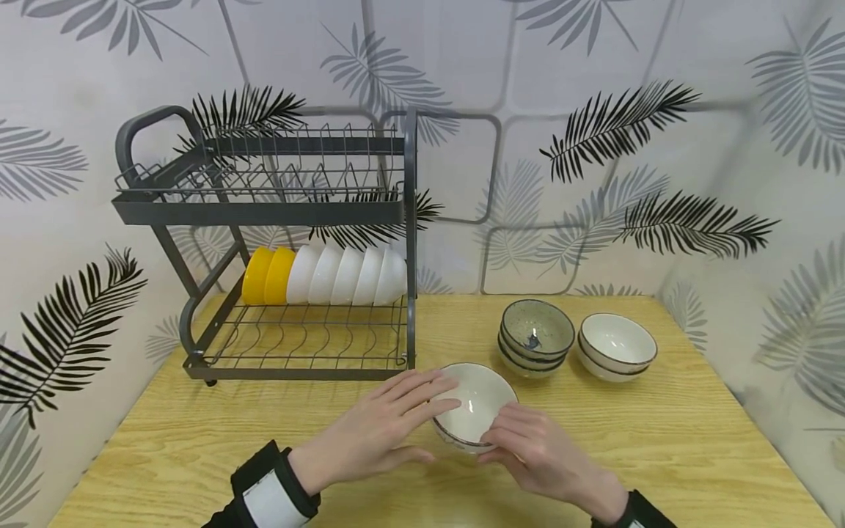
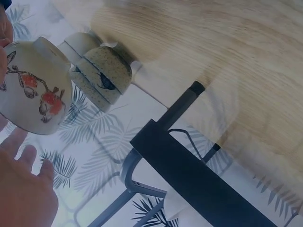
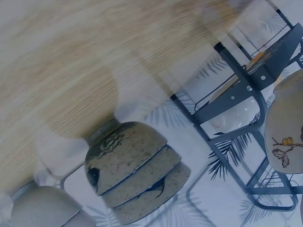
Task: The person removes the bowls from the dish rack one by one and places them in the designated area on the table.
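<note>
A white bowl (image 1: 470, 403) with a thin dark rim is held tilted above the table, its inside facing up. Red and dark branch decoration covers the outside of this bowl (image 2: 35, 90) in the left wrist view. My right hand (image 1: 538, 455) pinches the near right part of its rim. My left hand (image 1: 379, 425) is beside the bowl's left side, fingers stretched out over the rim. Whether those fingers touch the bowl I cannot tell. The right wrist view catches part of the bowl (image 3: 286, 137) at its right edge.
A dark two-tier dish rack (image 1: 297, 374) stands at the left. White bowls (image 1: 346, 277) and yellow bowls (image 1: 271, 277) are lined up on its lower tier. Right of the bowl are a stack of speckled bowls (image 1: 538, 330) and two stacked white bowls (image 1: 617, 345). A patterned wall rises behind.
</note>
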`<state>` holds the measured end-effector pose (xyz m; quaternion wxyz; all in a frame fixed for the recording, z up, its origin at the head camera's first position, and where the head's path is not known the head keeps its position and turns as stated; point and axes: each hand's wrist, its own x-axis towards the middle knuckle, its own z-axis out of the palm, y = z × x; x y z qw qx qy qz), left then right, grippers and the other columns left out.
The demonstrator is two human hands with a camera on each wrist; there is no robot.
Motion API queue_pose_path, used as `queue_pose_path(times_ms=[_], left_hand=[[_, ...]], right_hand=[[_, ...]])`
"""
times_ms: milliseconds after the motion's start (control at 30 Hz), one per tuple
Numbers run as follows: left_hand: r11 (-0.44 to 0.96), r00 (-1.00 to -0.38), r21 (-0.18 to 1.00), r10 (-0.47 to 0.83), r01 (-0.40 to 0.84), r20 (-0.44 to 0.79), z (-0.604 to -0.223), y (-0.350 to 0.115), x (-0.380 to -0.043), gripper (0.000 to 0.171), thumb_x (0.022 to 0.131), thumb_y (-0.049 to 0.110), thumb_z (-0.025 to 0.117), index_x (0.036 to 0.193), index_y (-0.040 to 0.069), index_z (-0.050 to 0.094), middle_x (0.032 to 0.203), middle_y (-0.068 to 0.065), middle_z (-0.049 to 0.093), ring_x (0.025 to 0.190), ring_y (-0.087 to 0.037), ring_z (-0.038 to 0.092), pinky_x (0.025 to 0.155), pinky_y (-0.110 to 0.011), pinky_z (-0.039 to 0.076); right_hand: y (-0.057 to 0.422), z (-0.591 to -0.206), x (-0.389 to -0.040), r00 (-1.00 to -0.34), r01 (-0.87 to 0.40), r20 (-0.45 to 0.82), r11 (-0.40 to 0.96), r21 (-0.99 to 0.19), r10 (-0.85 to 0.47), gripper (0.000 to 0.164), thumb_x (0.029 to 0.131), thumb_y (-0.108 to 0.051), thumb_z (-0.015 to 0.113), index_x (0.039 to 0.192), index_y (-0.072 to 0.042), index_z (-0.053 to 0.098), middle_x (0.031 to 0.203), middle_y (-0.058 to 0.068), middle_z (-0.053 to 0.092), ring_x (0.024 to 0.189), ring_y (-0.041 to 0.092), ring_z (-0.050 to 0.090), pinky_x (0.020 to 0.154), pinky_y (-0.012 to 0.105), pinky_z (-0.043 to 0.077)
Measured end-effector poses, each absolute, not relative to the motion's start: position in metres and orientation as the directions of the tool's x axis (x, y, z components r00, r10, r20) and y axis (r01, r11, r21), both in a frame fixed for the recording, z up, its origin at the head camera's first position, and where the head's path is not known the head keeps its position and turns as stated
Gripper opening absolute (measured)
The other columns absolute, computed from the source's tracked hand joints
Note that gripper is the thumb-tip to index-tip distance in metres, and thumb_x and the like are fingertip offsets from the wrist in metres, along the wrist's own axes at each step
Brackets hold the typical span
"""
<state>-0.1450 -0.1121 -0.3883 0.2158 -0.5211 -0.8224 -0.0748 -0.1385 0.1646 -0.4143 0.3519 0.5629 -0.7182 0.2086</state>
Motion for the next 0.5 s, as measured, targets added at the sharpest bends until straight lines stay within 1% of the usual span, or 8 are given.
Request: queue_pose_path(times_ms=[67, 167, 267, 400, 500], left_hand=[[0.464, -0.396, -0.081, 0.823, 0.882, 0.409, -0.390, -0.116, -0.145, 0.083, 0.083, 0.050, 0.076, 0.152, 0.017, 0.042, 0.164, -0.006, 0.036, 0.151, -0.027, 0.036, 0.120, -0.045, 0.039], [0.481, -0.426, -0.051, 0.816, 0.875, 0.390, -0.393, -0.120, -0.145, 0.087, 0.086, 0.051, 0.074, 0.156, 0.016, 0.036, 0.167, -0.009, 0.027, 0.153, -0.030, 0.031, 0.121, -0.047, 0.037], [0.501, -0.452, -0.038, 0.808, 0.865, 0.377, -0.395, -0.124, -0.145, 0.089, 0.088, 0.051, 0.070, 0.159, 0.017, 0.029, 0.169, -0.008, 0.023, 0.154, -0.030, 0.029, 0.122, -0.047, 0.035], [0.521, -0.484, -0.003, 0.795, 0.854, 0.365, -0.397, -0.127, -0.145, 0.089, 0.089, 0.048, 0.070, 0.160, 0.018, 0.026, 0.169, -0.007, 0.021, 0.156, -0.029, 0.025, 0.124, -0.047, 0.032], [0.525, -0.495, 0.018, 0.790, 0.851, 0.362, -0.398, -0.129, -0.145, 0.088, 0.090, 0.048, 0.070, 0.160, 0.018, 0.027, 0.170, -0.005, 0.020, 0.156, -0.027, 0.022, 0.123, -0.048, 0.032]], right_hand=[[0.170, -0.414, -0.139, -0.141, -0.948, 0.737, 0.304, 0.091, -0.661, 0.024, 0.102, -0.028, 0.059, 0.086, -0.012, 0.067, 0.078, -0.008, 0.063, 0.070, 0.006, 0.058, 0.068, 0.020, 0.052], [0.177, -0.414, -0.139, -0.173, -0.938, 0.732, 0.336, 0.081, -0.659, 0.028, 0.103, -0.031, 0.056, 0.084, -0.012, 0.066, 0.078, -0.008, 0.063, 0.070, 0.006, 0.058, 0.066, 0.020, 0.051], [0.184, -0.412, -0.140, -0.185, -0.932, 0.735, 0.355, 0.080, -0.652, 0.030, 0.103, -0.032, 0.055, 0.083, -0.012, 0.065, 0.078, -0.008, 0.064, 0.071, 0.006, 0.059, 0.066, 0.020, 0.051], [0.194, -0.411, -0.144, -0.175, -0.927, 0.745, 0.362, 0.096, -0.644, 0.030, 0.104, -0.030, 0.055, 0.083, -0.010, 0.066, 0.077, -0.008, 0.063, 0.071, 0.007, 0.058, 0.066, 0.020, 0.050], [0.202, -0.410, -0.147, -0.180, -0.923, 0.749, 0.373, 0.096, -0.637, 0.030, 0.104, -0.029, 0.055, 0.084, -0.010, 0.066, 0.078, -0.007, 0.063, 0.070, 0.007, 0.057, 0.065, 0.019, 0.049]])
